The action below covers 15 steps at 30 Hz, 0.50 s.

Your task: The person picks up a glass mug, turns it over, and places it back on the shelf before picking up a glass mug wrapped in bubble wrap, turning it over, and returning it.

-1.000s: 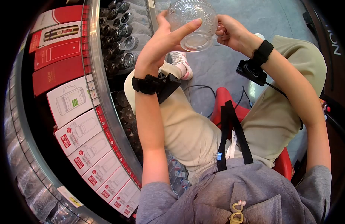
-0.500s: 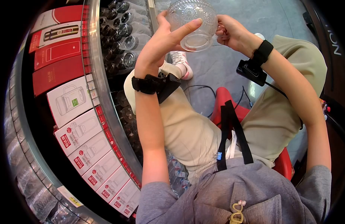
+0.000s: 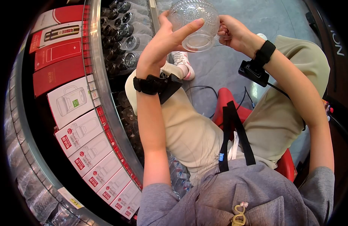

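Unmoved since prev: L hand (image 3: 160, 43), R hand (image 3: 234, 34), grip clasping glass jar (image 3: 193, 13) over grey flr (image 3: 219, 69), shelf (image 3: 95, 22) L.

I have the vessel (image 3: 191, 14) raised in front of me, gripped in my left hand (image 3: 165, 40), with my right hand (image 3: 235, 34) curled against its other side. It is clear glass, round and bulging, with a raised pattern and a round medallion. It narrows to a smooth, ringed end tilted down toward me; I cannot tell whether that is mouth or foot. My left thumb crosses its side.
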Each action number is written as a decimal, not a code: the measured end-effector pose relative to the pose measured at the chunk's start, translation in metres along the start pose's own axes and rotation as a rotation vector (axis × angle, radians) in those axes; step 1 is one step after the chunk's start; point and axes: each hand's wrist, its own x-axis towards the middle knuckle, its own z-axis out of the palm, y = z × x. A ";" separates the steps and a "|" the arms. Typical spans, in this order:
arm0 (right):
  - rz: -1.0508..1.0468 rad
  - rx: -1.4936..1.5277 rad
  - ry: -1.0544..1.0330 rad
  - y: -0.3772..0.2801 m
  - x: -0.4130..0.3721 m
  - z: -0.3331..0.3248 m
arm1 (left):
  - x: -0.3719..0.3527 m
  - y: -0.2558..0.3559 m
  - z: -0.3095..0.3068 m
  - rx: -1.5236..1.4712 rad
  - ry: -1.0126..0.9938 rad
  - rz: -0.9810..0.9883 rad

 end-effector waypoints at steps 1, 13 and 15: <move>0.004 0.001 -0.001 0.000 0.001 0.000 | 0.000 0.000 0.000 0.001 0.000 0.003; -0.012 -0.025 0.002 0.001 -0.001 0.000 | -0.001 0.000 0.000 0.030 0.002 0.003; -0.011 -0.024 -0.003 0.002 0.001 -0.001 | -0.001 0.000 0.000 0.030 0.002 0.001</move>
